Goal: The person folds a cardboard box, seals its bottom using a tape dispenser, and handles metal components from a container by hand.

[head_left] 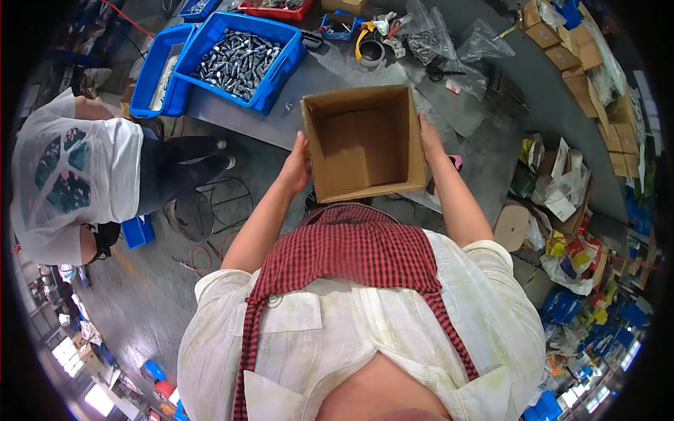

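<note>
Between my two hands is a brown cardboard box [364,144], its open top facing me and nothing visible inside. My left hand [295,165] presses against the box's left side, near the lower corner. On the opposite side, my right hand [430,137] grips the right wall, its fingers partly hidden behind the box. The box is held in front of my checked apron [344,249], at the near edge of the metal table [225,116].
A blue bin [263,88] of small metal parts stands on the table's left, beside another blue bin [151,81]. Yellow tape [366,49] and plastic bags [428,42] lie at the back. Another person [105,168] stands left. Cardboard boxes [562,56] line the right.
</note>
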Tool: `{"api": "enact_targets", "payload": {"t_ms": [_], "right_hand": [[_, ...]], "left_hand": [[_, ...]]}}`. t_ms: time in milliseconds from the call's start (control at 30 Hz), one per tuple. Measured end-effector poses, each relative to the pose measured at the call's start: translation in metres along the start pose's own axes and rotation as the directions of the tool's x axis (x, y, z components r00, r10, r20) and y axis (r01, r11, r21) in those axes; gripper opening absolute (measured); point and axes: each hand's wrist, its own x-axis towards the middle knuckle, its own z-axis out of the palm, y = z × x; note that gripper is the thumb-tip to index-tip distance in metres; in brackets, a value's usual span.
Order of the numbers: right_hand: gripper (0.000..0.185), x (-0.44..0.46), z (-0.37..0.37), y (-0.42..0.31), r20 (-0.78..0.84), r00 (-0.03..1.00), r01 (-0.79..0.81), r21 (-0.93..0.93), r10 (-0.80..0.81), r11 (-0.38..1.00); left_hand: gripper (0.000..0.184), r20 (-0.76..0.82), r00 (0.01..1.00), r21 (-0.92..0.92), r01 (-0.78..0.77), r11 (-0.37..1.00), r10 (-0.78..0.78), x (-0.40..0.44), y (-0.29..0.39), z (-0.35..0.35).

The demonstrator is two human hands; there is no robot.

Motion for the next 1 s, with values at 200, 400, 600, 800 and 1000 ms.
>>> {"api": "enact_targets", "payload": {"t_ms": [200,400,600,800,1000], "right_hand": [[0.037,-0.054,0.025,-0.036,-0.082,0.807,0.51,-0.402,-0.585,0.76],[0.028,-0.001,0.125,0.041,0.489,0.872,0.488,-0.864,-0.021,0.128],[0.028,0.078,0.129,0.127,0.397,0.908,0.4,-0.917,0.135,0.01],[0.025,0.107,0.116,0.171,0.499,0.866,0.497,-0.867,-0.035,-0.042],[0.026,0.139,0.098,0.206,0.533,0.843,0.527,-0.845,0.073,0.088]], "left_hand": [[0.061,-0.159,0.976,0.409,-0.072,0.91,0.149,0.004,0.002,0.016],[0.054,-0.152,0.847,0.633,-0.312,0.709,0.509,0.035,-0.022,-0.019],[0.054,-0.122,0.853,0.654,-0.316,0.687,0.508,0.038,-0.013,-0.006],[0.056,-0.129,0.856,0.65,-0.309,0.695,0.501,0.041,-0.015,-0.008],[0.05,0.046,0.332,0.98,-0.198,0.022,0.942,0.015,0.009,0.032]]}}
